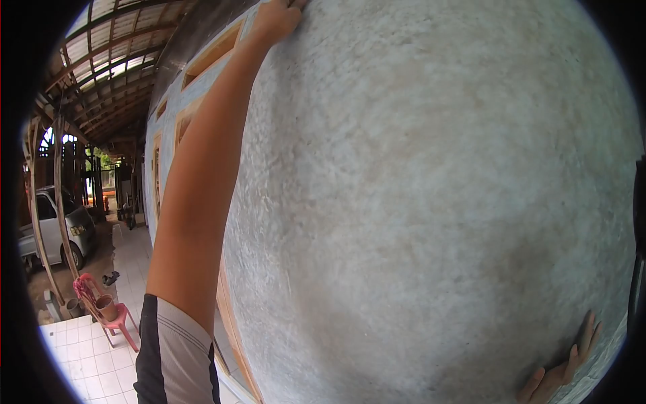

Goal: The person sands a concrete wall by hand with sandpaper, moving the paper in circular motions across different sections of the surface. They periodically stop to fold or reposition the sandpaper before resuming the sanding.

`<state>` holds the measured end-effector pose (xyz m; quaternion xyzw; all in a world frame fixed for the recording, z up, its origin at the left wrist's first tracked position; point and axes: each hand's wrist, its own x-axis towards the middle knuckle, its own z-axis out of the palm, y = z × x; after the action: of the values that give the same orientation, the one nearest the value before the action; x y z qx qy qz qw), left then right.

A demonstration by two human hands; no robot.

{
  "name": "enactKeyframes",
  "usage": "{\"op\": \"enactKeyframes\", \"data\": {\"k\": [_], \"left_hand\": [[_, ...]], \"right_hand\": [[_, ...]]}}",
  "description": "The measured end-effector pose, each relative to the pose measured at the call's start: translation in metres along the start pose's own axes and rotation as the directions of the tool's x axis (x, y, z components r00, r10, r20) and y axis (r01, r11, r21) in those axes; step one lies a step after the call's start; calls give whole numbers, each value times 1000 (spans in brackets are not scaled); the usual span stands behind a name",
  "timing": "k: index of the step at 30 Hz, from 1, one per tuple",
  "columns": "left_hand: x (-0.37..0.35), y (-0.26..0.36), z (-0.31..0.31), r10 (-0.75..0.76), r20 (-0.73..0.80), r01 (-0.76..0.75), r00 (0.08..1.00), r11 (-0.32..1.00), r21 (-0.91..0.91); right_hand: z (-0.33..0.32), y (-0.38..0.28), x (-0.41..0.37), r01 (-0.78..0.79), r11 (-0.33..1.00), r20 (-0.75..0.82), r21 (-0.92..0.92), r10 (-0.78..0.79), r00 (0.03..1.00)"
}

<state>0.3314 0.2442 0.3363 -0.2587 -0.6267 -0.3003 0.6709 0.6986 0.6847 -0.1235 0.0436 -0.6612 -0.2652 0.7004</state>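
Note:
A grey, rough plastered wall (417,175) fills most of the head view. My left arm reaches up along it, and my left hand (276,21) is at the top edge, close against the plaster. Its fingers look curled together, and the frame's edge cuts off part of them. Whatever they hold, if anything, is hidden. At the lower right, my right hand (562,374) rests by the wall surface with its fingers stretched and apart. Nothing shows in it.
Wooden window frames (214,55) are set in the wall on the left. A red plastic chair (120,316) with a brown bucket (105,307) on it stands on white floor tiles (77,353). Beyond are wooden posts (64,202) and a silver vehicle (50,225) under a roof.

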Motion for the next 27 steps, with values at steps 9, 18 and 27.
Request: {"op": "enactKeyframes", "data": {"k": [9, 18, 27], "left_hand": [[28, -4, 27, 64, -96, -65, 993, 998, -7], [-75, 6, 21, 243, -190, -281, 951, 936, -212], [-24, 24, 8, 13, -44, -22, 999, 977, -212]], "right_hand": [[-8, -14, 9, -72, 997, 93, -24, 74, 993], [-12, -40, 28, -222, 942, 122, 252, 197, 973], [-22, -60, 45, -263, 964, 176, -30, 264, 948]]}}
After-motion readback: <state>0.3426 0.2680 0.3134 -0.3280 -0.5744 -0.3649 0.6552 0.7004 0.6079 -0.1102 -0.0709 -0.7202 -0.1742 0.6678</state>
